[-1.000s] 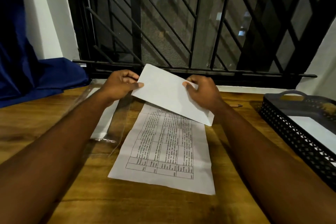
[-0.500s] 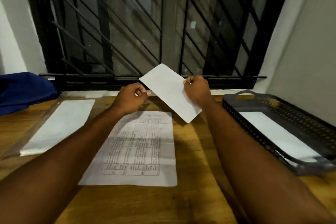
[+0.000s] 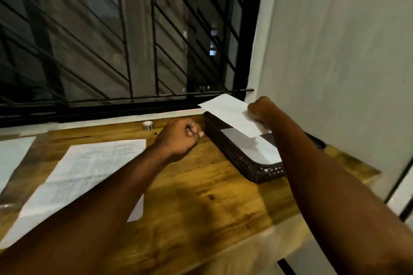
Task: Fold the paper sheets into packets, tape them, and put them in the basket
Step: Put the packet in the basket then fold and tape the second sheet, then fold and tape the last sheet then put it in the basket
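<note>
Wooden table (image 3: 201,196): one printed sheet (image 3: 89,167), one basket (image 3: 232,154); right hand (image 3: 262,110) grips one packet (image 3: 230,116), left hand (image 3: 181,136) clenched.

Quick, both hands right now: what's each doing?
Left hand: closed, fingers curled, holding nothing.
Right hand: closed on the folded packet, above the basket.

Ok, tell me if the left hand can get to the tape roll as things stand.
Probably yes. The left hand is curled and holds nothing, and the tape roll stands on the bare table just beyond it and to its left, with nothing between them.
</note>
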The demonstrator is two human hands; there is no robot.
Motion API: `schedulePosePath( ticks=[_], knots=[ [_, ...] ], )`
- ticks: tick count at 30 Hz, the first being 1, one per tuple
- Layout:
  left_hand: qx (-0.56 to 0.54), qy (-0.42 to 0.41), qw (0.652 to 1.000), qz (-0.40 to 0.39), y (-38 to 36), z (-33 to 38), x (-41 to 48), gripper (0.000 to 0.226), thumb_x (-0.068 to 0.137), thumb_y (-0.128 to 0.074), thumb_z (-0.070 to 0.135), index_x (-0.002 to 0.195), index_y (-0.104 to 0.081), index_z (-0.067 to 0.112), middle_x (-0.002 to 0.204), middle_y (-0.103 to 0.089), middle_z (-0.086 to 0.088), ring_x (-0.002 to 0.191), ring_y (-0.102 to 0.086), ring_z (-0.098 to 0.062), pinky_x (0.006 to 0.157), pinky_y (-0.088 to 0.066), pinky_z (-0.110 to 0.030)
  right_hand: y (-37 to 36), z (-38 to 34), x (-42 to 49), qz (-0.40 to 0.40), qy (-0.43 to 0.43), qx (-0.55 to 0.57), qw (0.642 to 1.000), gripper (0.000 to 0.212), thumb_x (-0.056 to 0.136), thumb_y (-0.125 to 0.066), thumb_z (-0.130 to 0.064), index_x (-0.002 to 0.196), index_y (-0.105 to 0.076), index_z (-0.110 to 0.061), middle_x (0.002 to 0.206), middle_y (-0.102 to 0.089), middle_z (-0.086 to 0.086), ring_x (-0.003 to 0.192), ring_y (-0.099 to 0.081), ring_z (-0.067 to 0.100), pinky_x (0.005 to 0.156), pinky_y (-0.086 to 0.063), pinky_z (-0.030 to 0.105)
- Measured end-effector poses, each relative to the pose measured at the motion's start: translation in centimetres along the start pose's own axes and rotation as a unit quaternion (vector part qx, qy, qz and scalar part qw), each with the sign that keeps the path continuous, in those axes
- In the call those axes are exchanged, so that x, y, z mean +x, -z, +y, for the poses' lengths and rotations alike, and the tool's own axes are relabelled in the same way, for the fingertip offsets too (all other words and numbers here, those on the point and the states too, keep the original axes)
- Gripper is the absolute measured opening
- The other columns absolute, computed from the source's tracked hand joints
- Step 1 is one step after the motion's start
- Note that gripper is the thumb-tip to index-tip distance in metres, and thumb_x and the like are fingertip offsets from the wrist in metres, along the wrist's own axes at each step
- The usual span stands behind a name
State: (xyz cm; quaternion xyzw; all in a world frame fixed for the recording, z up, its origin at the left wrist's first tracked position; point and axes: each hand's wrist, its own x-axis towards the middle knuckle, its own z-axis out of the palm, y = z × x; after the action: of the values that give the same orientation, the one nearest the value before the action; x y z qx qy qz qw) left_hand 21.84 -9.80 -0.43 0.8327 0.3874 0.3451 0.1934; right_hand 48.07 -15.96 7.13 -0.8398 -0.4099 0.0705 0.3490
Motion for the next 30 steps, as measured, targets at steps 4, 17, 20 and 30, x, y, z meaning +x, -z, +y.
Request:
schedulePosePath(
  ticks=[4, 17, 20, 30],
  knots=[
    [0.03, 0.005, 0.999, -0.016, -2.7, 1.2, 0.1, 0.018, 0.085, -0.077, 0.042, 0.083, -0.067, 0.026, 0.085, -0.068, 0.01, 0.079, -0.063, -0.012, 0.073, -0.057, -0.033, 1.3, 3.9, -0.7, -0.078, -0.012, -0.084, 0.993, 0.025, 0.11, -0.042, -0.017, 0.123, -0.06, -0.004, 0.117, -0.061, 0.023, 0.092, -0.063, 0.033, 0.076, -0.051, 0.037],
    [0.222, -0.007, 0.973, -0.064, -7.3, -0.3, -0.5, 0.054, 0.094, -0.048, 0.068, 0.127, -0.063, 0.029, 0.137, -0.055, -0.001, 0.134, -0.044, -0.026, 0.103, -0.039, -0.047, 1.3, 9.1, 1.9, -0.121, 0.002, -0.178, 0.977, 0.045, 0.091, -0.075, -0.022, 0.132, -0.065, -0.007, 0.116, -0.068, 0.013, 0.098, -0.066, 0.029, 0.088, -0.057, 0.039],
    [0.224, -0.015, 0.973, -0.054, -7.4, -0.4, -0.6, 0.054, 0.094, -0.048, 0.069, 0.126, -0.064, 0.029, 0.136, -0.055, 0.0, 0.133, -0.044, -0.025, 0.103, -0.038, -0.046, 0.8, 8.8, 1.5, -0.139, -0.01, -0.196, 0.971, 0.06, 0.083, -0.087, -0.027, 0.136, -0.063, -0.011, 0.132, -0.064, 0.012, 0.114, -0.064, 0.033, 0.099, -0.055, 0.042],
    [0.201, -0.027, 0.975, -0.092, -6.2, -0.2, -0.1, 0.056, 0.089, -0.05, 0.07, 0.123, -0.065, 0.028, 0.131, -0.062, -0.002, 0.125, -0.052, -0.026, 0.099, -0.048, -0.042, 1.5, 4.6, -0.1, -0.068, 0.12, -0.264, 0.955, 0.052, 0.089, -0.08, -0.036, 0.134, -0.065, -0.014, 0.126, -0.069, 0.01, 0.115, -0.066, 0.031, 0.091, -0.05, 0.035]
  ],
)
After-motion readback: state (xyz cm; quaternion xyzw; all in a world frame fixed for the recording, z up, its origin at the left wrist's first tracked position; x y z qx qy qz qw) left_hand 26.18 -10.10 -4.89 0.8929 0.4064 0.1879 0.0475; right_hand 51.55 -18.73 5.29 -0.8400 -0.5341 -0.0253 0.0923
